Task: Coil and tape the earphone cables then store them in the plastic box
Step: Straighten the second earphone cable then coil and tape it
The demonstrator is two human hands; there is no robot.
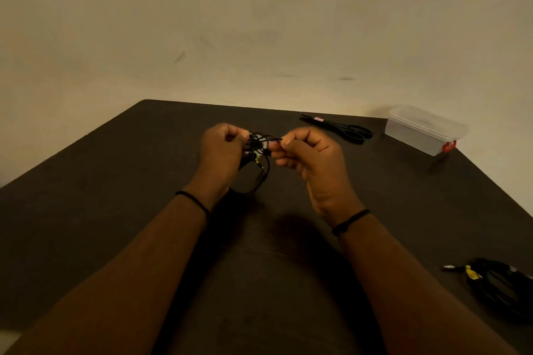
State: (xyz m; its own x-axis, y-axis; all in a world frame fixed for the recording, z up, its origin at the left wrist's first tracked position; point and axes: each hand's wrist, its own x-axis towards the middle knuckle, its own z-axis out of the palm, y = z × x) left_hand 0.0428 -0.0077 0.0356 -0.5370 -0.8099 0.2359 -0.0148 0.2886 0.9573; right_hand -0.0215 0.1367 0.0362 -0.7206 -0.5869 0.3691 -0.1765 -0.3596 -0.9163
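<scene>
We are holding a black earphone cable (258, 153) up over the middle of the dark surface (115, 196), both hands working close together. Our left hand (222, 150) is gripping the bundled loops, fingers curled around them, while our right hand (305, 153) is pinching a loose strand that is running out of the bundle. A fleck of yellow is showing among the loops; whether it is tape we cannot tell. The lower loop is hanging down toward the surface.

By our reading, we are partway through winding this cable. To do it well, we are judging that the left hand should be keeping the loops pinned flat and even while the right is feeding the strand around without slack or twist.

Farther out, black scissors (343, 127) are lying near the far edge, and the clear plastic box (424, 130) with its red latch is sitting just beyond them on the right, lid on. A second coiled cable (496, 282), marked with yellow tape, is resting at the near right.
</scene>
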